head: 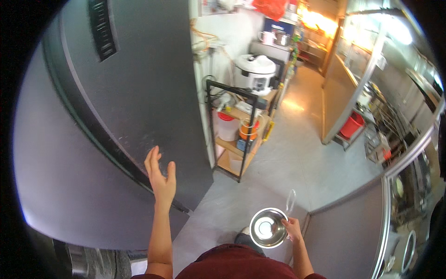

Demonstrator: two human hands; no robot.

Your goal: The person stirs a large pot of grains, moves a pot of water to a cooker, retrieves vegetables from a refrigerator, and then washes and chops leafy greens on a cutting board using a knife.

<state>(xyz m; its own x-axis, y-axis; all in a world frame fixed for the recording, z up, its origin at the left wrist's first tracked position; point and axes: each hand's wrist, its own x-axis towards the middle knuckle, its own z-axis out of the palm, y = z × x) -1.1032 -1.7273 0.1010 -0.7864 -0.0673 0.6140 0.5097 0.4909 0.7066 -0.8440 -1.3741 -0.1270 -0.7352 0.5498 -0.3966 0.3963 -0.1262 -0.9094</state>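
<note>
My right hand (293, 229) holds a shiny metal bowl (268, 228) by its right rim, its hollow facing up. A clear looped handle (291, 202) rises beside the bowl near my fingers; what it belongs to is hidden. My left hand (161, 174) is raised with fingers apart, in front of the edge of a large dark grey door or panel (150, 87). Whether its fingertips touch the surface cannot be told. Nothing is in the left hand.
A black-framed shelf (231, 87) beyond the grey panel carries a white electric cooker (256, 69) and lidded containers. A glazed partition (348, 237) runs along the right. Farther off, a red bucket (351, 125) rests on a low rack beside a wooden-edged partition (336, 94).
</note>
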